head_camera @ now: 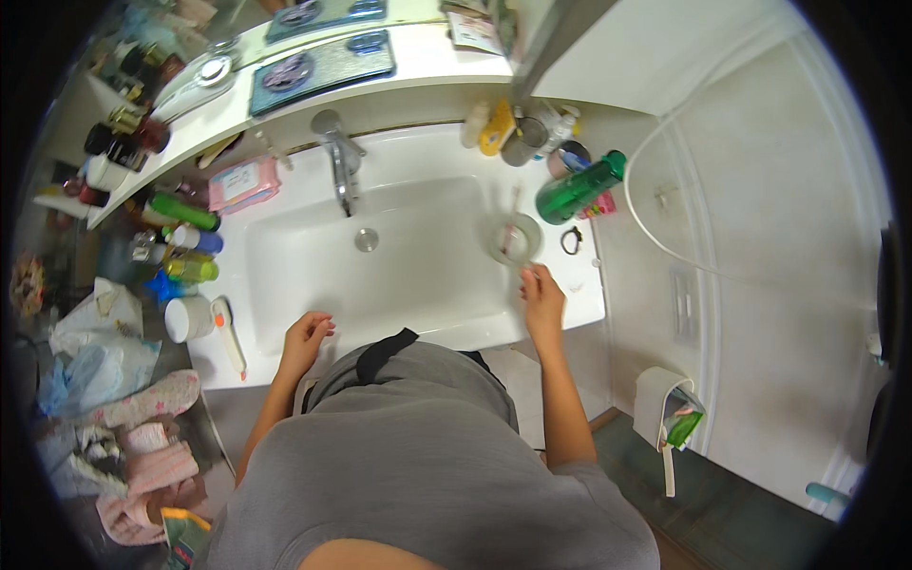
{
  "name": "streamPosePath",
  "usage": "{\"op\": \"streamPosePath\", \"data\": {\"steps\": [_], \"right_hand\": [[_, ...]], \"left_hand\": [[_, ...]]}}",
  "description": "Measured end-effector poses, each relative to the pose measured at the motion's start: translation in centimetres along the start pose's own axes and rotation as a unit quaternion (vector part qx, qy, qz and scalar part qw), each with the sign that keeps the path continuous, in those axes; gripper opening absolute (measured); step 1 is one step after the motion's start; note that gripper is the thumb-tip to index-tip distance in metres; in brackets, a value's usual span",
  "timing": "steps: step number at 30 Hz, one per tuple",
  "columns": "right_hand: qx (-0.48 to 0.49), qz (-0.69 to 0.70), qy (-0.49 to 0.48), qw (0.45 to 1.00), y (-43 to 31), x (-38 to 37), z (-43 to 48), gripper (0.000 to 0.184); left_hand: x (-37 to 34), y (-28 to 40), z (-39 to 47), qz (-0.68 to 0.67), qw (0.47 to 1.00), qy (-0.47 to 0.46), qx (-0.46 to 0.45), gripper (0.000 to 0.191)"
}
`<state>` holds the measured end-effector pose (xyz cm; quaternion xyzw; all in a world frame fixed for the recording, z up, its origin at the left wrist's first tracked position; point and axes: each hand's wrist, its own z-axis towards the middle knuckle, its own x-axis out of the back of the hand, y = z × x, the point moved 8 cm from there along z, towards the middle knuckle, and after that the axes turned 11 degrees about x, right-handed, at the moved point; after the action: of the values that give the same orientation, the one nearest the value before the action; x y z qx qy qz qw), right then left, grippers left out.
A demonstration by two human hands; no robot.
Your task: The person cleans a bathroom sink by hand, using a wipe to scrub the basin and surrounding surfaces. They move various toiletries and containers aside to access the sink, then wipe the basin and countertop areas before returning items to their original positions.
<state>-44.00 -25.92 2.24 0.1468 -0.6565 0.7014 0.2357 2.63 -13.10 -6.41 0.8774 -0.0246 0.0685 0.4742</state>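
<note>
A white washbasin (427,271) with a round drain and a chrome faucet (342,164) lies before me. My right hand (543,303) is at the near side of a clear cup (531,239) on the basin's right rim, its fingertips close together near the cup's edge; whether they grip it I cannot tell. A toothbrush (512,228) leans in the cup. Over the basin's front left part is my left hand (305,342), fingers curled, with nothing visible in it. A dark hair tie (571,241) lies right of the cup, near a green bottle (581,189).
A white shelf (442,68) with a glittery case crosses behind the faucet. Pink wipes (244,185), several bottles and a white jar (188,319) line the left side. A peeler-like white tool (228,338) lies at the front left. A toilet-paper holder (652,406) hangs at right.
</note>
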Motion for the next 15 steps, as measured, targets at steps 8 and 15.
{"op": "streamPosePath", "data": {"steps": [8,15], "right_hand": [[-0.062,-0.018,0.074,0.995,7.4,4.0,-5.5,0.026],[-0.051,-0.007,0.081,0.995,9.4,4.0,-4.7,0.027]], "left_hand": [[-0.4,1.3,0.2,0.064,0.998,0.010,-0.004,0.020],[-0.1,1.3,-1.4,0.126,0.991,0.044,-0.023,0.019]]}}
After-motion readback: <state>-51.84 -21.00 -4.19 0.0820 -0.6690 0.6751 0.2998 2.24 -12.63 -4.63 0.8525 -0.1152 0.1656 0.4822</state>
